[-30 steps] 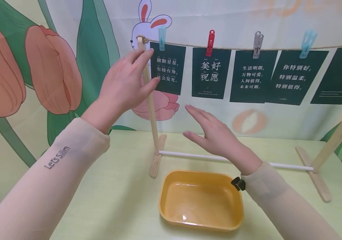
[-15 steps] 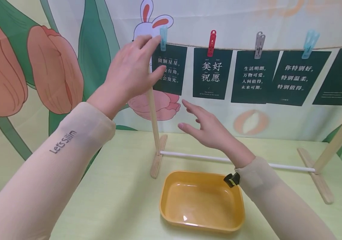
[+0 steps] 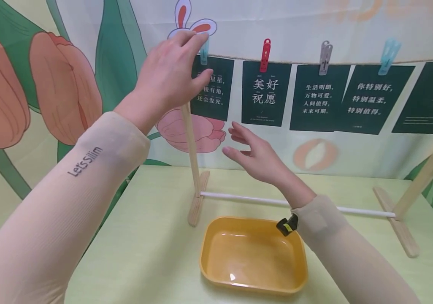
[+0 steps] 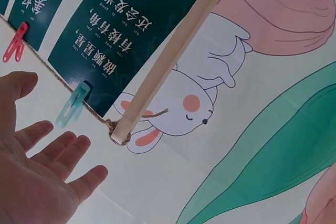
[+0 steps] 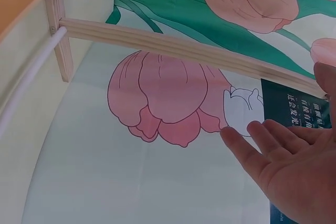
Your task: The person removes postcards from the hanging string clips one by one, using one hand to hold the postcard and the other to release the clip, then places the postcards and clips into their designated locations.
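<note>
My left hand (image 3: 171,74) is raised at the left end of the twine, its fingers relaxed near a light-blue clothespin (image 4: 73,104). That clothespin holds a dark green card (image 3: 216,90) with white Chinese lettering to the twine. In the left wrist view a gap shows between the fingers and the clothespin. My right hand (image 3: 256,156) hovers lower, below the first two cards, with loosely extended fingers and nothing in it. A red clothespin (image 3: 265,55) pins the second card (image 3: 266,112). Part of the first card and the post's top are hidden behind my left hand in the head view.
More cards hang to the right under a grey clothespin (image 3: 326,58) and another light-blue clothespin (image 3: 389,57). A wooden post (image 3: 190,147) holds up the left end, joined along the bottom by a white rod (image 3: 243,197). A yellow tray (image 3: 205,253) sits in front on the table.
My left hand has risen and moved right, from beside the post to the first clothespin. The right hand has shifted slightly left and up, its fingers bending a little more.
</note>
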A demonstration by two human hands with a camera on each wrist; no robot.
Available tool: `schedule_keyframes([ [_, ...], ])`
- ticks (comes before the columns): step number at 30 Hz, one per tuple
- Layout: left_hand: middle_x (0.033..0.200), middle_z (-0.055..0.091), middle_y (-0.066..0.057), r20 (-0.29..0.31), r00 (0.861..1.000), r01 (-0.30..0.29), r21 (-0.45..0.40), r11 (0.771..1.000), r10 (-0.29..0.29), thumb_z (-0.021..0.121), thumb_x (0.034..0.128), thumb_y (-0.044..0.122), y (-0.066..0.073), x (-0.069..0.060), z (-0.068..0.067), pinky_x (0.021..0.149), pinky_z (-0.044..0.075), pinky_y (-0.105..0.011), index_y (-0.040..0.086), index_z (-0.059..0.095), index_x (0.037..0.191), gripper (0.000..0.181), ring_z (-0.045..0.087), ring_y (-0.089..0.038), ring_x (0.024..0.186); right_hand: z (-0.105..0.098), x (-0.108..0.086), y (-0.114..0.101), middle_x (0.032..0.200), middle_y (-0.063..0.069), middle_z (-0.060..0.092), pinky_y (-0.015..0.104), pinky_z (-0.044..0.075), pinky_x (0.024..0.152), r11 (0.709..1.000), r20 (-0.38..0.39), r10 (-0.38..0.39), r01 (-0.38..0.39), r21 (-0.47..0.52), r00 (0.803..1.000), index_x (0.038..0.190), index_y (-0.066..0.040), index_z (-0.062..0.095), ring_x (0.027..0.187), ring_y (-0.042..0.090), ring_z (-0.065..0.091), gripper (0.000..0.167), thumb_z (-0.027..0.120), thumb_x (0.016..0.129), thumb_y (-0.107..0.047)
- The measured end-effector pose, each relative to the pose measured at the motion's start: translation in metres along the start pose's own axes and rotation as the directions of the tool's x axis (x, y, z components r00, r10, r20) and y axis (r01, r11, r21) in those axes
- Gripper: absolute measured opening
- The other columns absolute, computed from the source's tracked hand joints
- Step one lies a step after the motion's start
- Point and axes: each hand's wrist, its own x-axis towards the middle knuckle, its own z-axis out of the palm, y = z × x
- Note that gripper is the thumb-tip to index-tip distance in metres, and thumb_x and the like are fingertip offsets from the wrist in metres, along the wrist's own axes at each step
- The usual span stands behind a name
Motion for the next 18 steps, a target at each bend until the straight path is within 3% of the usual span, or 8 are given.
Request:
schedule_keyframes([
  [8, 0.169, 0.04, -0.011, 0.034, 0.999, 0.0, -0.005, 1.0, 0.0, 0.062, 0.1073, 0.038, 0.003, 0.013, 0.0, 0.126, 0.034, -0.045, 0.018, 0.032, 0.17, 0.072, 0.042, -0.031, 0.154, -0.001, 0.005, 0.008, 0.168, 0.003, 0.045, 0.049, 0.043, 0.12, 0.996, -0.001, 0.086, -0.086, 0.034, 0.996, 0.17, -0.015, 0.029, 0.152, 0.022, 0.046, 0.078, 0.065, 0.107, -0.044],
  [11, 0.171, 0.038, -0.011, 0.042, 0.999, -0.002, 0.0, 1.0, 0.002, 0.061, 0.1078, 0.038, 0.004, 0.018, -0.001, 0.127, 0.032, -0.044, 0.017, 0.031, 0.17, 0.072, 0.04, -0.031, 0.155, -0.001, 0.008, 0.008, 0.168, 0.004, 0.044, 0.047, 0.045, 0.119, 0.989, 0.004, 0.11, -0.11, 0.099, 0.994, 0.17, -0.014, 0.029, 0.151, 0.022, 0.047, 0.076, 0.063, 0.108, -0.043],
  [14, 0.171, 0.037, -0.011, 0.056, 0.998, 0.001, 0.008, 1.0, -0.001, 0.06, 0.1081, 0.039, 0.006, 0.023, -0.002, 0.128, 0.031, -0.044, 0.015, 0.03, 0.17, 0.072, 0.04, -0.031, 0.155, 0.0, 0.012, 0.009, 0.169, 0.005, 0.043, 0.044, 0.05, 0.113, 0.967, 0.027, 0.139, -0.141, 0.214, 0.99, 0.17, -0.013, 0.028, 0.15, 0.024, 0.05, 0.075, 0.063, 0.109, -0.039],
  [18, 0.173, 0.034, -0.012, 0.103, 0.994, 0.02, 0.016, 1.0, -0.021, 0.059, 0.1078, 0.039, 0.008, 0.03, -0.004, 0.127, 0.031, -0.047, 0.016, 0.03, 0.17, 0.072, 0.038, -0.034, 0.156, 0.0, 0.017, 0.009, 0.17, 0.004, 0.041, 0.042, 0.054, 0.109, 0.915, 0.051, 0.184, -0.19, 0.356, 0.982, 0.171, -0.014, 0.026, 0.15, 0.023, 0.049, 0.073, 0.061, 0.11, -0.037],
])
